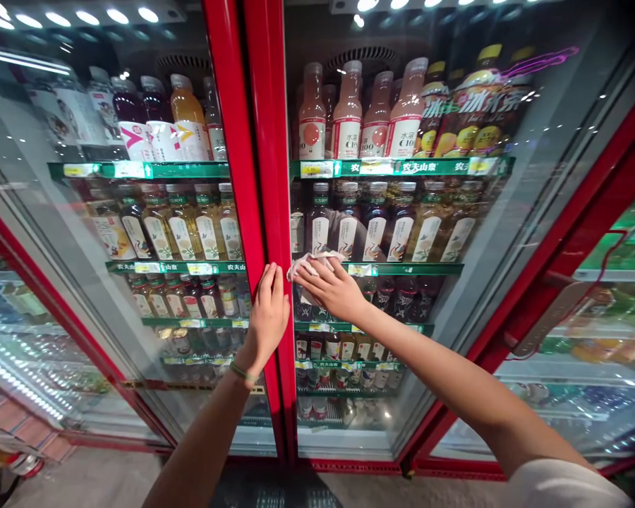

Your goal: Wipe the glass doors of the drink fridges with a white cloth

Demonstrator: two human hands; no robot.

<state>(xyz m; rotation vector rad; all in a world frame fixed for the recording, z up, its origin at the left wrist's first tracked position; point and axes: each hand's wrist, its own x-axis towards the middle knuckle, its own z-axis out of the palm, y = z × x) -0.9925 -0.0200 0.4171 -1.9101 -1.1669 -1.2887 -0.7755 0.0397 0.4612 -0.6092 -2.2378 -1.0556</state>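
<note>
My right hand (pixel 336 289) presses a crumpled white cloth (pixel 317 259) flat against the right glass door (pixel 386 423), close beside its red frame. The cloth bunches out around my fingertips, and part of it is hidden under the palm. On the red door frame (pixel 268 141), where the two doors meet, my left hand (pixel 269 310) rests with fingers stretched out and holding nothing. A thin band (pixel 243 374) circles my left wrist. Both hands are at about the height of the green shelf edge (pixel 418 269) behind the glass.
Behind the glass, drink bottles (pixel 349 113) stand in rows on several shelves with green price strips. A long handle (pixel 550 317) sticks out at the right on a red frame. Grey floor (pixel 106 480) runs along the bottom. More lit coolers flank both sides.
</note>
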